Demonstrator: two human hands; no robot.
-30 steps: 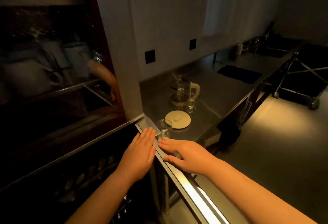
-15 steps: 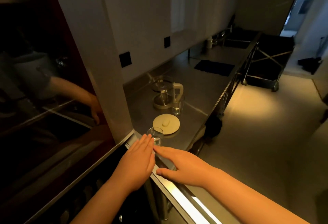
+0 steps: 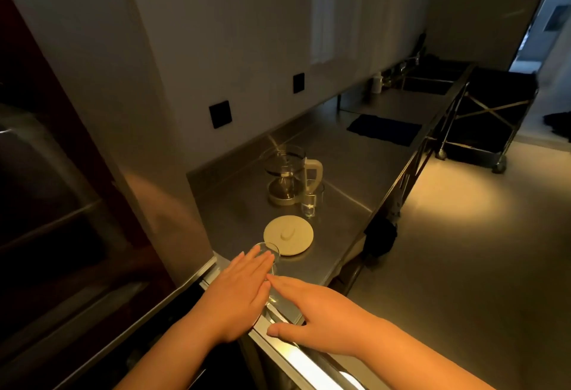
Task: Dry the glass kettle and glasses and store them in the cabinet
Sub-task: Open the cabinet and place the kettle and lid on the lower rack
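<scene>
A glass kettle (image 3: 285,174) with a cream handle stands on the steel counter (image 3: 355,173). Its round cream lid (image 3: 289,236) lies flat in front of it. One small clear glass (image 3: 310,201) stands beside the kettle's handle. A second glass (image 3: 268,253) sits near the counter's front left corner, partly hidden by my fingers. My left hand (image 3: 238,295) lies flat with fingers together, its tips at that glass. My right hand (image 3: 318,312) is spread flat over the metal cabinet edge (image 3: 296,355), holding nothing.
A dark glass-fronted cabinet (image 3: 61,204) fills the left side. A dark cloth (image 3: 384,130) lies farther along the counter, with a sink (image 3: 429,83) and a white bottle (image 3: 377,82) beyond. A black wheeled cart (image 3: 491,117) stands on the floor at the right.
The view has swung right and downward, so the counter and floor show more. Both hands stay flat at the cabinet edge, shifted slightly toward the near glass.
</scene>
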